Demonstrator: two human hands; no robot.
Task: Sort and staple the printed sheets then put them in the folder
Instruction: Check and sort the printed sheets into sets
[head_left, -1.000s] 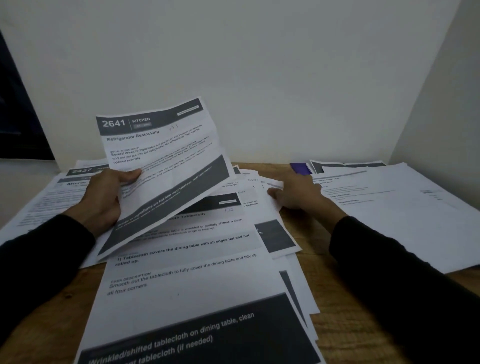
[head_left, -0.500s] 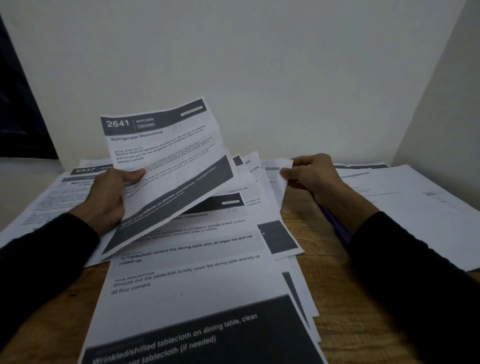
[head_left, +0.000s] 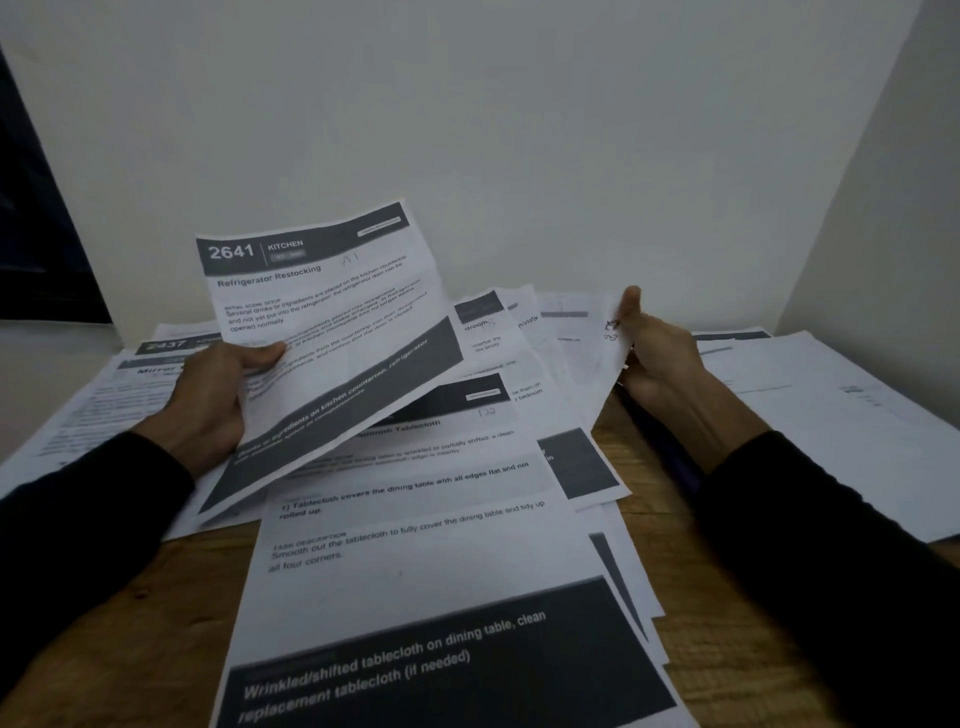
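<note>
- Between the left hand's (head_left: 208, 395) thumb and curled fingers sits the lower left edge of a sheet headed "2641 Kitchen, Refrigerator Restocking" (head_left: 332, 332), raised off the desk and tilted up toward the wall.
- At the right, the right hand (head_left: 660, 358) pinches the edge of a blurred, partly lifted sheet (head_left: 587, 338), thumb pointing up, fingers hidden behind the paper.
- Under both hands a fanned pile of printed sheets (head_left: 415, 545) lies flat; its top page reads "Smooth Tablecloth" and runs to the near edge of view.
- Left of the pile lies another spread of sheets (head_left: 93, 395), one headed "2437"; a further stack (head_left: 841, 415) lies to the right.
- A dark purple strip, perhaps the folder (head_left: 670, 452), shows beneath the right wrist; its contents cannot be seen.
- Bare wooden desk (head_left: 737, 670) shows near right and near left.
- Pale walls (head_left: 467, 130) meet in a corner behind.
</note>
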